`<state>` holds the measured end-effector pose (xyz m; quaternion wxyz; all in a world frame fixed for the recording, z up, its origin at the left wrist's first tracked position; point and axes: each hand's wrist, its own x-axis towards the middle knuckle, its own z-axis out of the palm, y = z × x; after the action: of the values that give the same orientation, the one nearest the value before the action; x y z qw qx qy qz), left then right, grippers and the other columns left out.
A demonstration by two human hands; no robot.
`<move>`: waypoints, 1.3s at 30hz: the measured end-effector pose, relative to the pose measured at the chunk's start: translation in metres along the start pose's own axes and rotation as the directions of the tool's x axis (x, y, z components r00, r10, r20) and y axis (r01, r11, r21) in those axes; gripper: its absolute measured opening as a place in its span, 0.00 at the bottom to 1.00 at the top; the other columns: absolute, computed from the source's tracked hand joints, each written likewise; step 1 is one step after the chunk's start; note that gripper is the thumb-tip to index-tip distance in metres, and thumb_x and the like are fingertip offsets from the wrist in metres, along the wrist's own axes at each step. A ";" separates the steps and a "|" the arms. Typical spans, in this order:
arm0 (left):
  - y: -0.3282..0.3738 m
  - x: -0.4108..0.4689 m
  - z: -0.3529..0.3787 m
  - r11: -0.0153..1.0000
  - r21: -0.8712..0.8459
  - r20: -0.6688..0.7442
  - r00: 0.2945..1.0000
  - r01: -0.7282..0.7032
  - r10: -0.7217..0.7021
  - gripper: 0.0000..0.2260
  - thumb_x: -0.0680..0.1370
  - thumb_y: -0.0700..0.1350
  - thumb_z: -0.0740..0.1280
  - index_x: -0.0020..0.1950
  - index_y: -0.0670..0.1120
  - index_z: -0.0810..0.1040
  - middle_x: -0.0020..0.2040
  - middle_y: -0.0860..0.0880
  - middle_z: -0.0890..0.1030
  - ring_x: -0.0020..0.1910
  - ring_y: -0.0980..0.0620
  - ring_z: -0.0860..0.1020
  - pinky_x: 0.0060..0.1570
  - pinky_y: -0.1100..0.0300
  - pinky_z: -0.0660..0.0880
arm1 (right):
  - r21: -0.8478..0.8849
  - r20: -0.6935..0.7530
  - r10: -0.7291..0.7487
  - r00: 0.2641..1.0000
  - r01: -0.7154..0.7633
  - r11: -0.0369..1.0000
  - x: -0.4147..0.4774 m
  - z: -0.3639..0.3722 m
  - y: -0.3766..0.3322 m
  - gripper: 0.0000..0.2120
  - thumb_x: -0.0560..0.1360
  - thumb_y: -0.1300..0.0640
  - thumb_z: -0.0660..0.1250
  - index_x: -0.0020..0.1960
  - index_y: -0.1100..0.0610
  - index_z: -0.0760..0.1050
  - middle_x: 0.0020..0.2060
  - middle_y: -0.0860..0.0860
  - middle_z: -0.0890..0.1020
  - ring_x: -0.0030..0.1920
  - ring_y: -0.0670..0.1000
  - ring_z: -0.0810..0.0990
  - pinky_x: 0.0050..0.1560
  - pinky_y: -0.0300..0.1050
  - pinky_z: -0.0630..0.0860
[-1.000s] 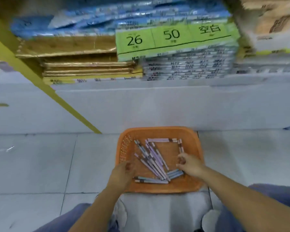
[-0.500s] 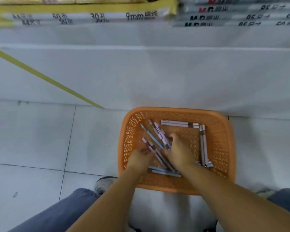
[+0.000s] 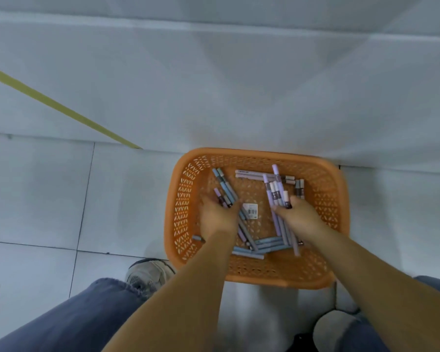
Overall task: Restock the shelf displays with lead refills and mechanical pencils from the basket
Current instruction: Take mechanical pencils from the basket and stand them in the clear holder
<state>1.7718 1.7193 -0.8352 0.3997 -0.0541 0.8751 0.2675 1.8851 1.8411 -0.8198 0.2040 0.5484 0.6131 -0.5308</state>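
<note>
Pencils (image 3: 269, 243) in blue lay loose by the near wall of an orange basket (image 3: 328, 212), which sat on the tiled floor (image 3: 36, 199) against a white shelf base (image 3: 214, 85). The left hand (image 3: 217, 217) was curled round a blue-grey bundle (image 3: 226, 188). The right hand (image 3: 299, 215) gripped a purple bundle (image 3: 272, 194), ends pointing away from the person. Two pale pencils (image 3: 252, 174) lay along the far wall, and a barcode sticker (image 3: 250, 211) showed between the hands.

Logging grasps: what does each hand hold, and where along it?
Left hand grips blue pencils around mid-length; right hand grips purple pencils, also mid-length.
</note>
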 end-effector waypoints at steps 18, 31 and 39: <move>0.002 -0.039 -0.037 0.954 -0.267 0.177 0.966 -0.134 0.186 0.07 0.85 0.45 0.55 0.55 0.46 0.71 0.39 0.49 0.79 0.32 0.57 0.80 0.31 0.64 0.75 | 0.356 -0.050 -0.165 0.985 0.172 0.919 -0.034 -0.010 -0.011 0.07 0.81 0.58 0.62 0.54 0.51 0.77 0.46 0.50 0.86 0.48 0.50 0.85 0.56 0.54 0.79; 0.065 -0.169 -0.123 0.723 -0.448 0.166 0.746 -0.526 0.645 0.14 0.84 0.55 0.61 0.56 0.49 0.82 0.39 0.58 0.84 0.40 0.61 0.83 0.45 0.64 0.79 | 0.368 -0.286 -0.534 0.796 0.606 0.705 -0.203 -0.052 -0.096 0.06 0.80 0.59 0.63 0.54 0.52 0.78 0.49 0.52 0.85 0.54 0.54 0.82 0.55 0.49 0.78; 0.133 -0.262 -0.193 0.527 -0.507 0.190 0.508 -0.682 0.840 0.11 0.83 0.57 0.61 0.59 0.55 0.80 0.53 0.47 0.87 0.52 0.46 0.85 0.53 0.45 0.82 | 0.270 -0.364 -0.735 0.573 0.820 0.505 -0.316 -0.087 -0.146 0.07 0.81 0.57 0.61 0.56 0.52 0.76 0.43 0.48 0.84 0.36 0.40 0.83 0.30 0.29 0.74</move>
<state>1.7780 1.7023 -0.4843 0.3935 0.3282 0.6317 0.5817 1.8837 1.7975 -0.4635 -0.2408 0.2925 0.6848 -0.6225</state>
